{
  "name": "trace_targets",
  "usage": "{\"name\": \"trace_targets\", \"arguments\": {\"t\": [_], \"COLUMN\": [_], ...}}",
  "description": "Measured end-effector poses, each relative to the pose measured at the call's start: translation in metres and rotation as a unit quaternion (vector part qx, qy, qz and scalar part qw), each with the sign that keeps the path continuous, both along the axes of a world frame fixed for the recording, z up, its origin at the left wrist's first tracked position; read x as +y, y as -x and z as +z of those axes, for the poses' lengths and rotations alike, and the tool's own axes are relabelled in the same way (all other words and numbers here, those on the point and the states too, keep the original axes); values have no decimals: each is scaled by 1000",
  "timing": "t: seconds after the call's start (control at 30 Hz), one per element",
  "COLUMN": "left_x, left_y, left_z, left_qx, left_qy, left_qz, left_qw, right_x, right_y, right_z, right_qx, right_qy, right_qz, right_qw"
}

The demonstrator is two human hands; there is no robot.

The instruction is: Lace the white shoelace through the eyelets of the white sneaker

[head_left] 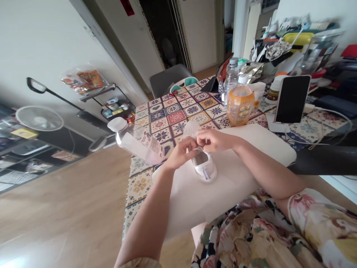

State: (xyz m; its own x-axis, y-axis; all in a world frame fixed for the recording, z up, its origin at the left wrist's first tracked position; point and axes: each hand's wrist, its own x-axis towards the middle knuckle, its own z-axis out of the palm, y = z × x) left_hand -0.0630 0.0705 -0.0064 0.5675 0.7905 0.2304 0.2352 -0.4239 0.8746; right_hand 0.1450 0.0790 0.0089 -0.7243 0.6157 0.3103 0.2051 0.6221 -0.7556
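Observation:
A small, rounded white thing shaped like a shoe (208, 173) rests on the white mat, with a dark grey area on top and a pale violet mark at its near end. At its far end, my left hand (182, 152) is closed in a pinch, thumb against the rim. My right hand (213, 140) pinches right beside it, fingers bent. Something thin and whitish lies between the fingertips, too small to make out. Just beyond both hands is a crumpled, see-through plastic piece (191, 128), partly hidden by the fingers.
Under the work is a white mat (189, 201) on a patterned tablecloth (177, 117). A clear bottle with pink liquid (143, 145) stands left. An orange-labelled bottle (240, 102), a water bottle (232, 76) and a phone on a stand (292, 98) stand right. Red scissors (174, 94) lie far back.

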Motion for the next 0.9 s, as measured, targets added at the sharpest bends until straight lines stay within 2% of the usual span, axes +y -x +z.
{"name": "trace_targets", "arguments": {"t": [0.27,0.43,0.53,0.73,0.9], "left_x": [2,4,5,6,4], "left_y": [2,5,6,8,8], "left_z": [-7,-8,-5,1,-3], "left_qx": [-102,-173,-192,-223,-247], "left_qy": [119,137,140,139,157], "left_qz": [-20,-6,24,75,38], "left_qw": [987,975,971,962,956], "right_x": [3,5,7,11,10], "right_y": [-3,-8,-11,-13,-13], "right_z": [0,3,3,1,0], "right_qx": [9,-27,-30,20,49], "right_qy": [5,-8,-19,75,145], "right_qz": [18,51,54,91,114], "right_qw": [1000,998,998,993,982]}}
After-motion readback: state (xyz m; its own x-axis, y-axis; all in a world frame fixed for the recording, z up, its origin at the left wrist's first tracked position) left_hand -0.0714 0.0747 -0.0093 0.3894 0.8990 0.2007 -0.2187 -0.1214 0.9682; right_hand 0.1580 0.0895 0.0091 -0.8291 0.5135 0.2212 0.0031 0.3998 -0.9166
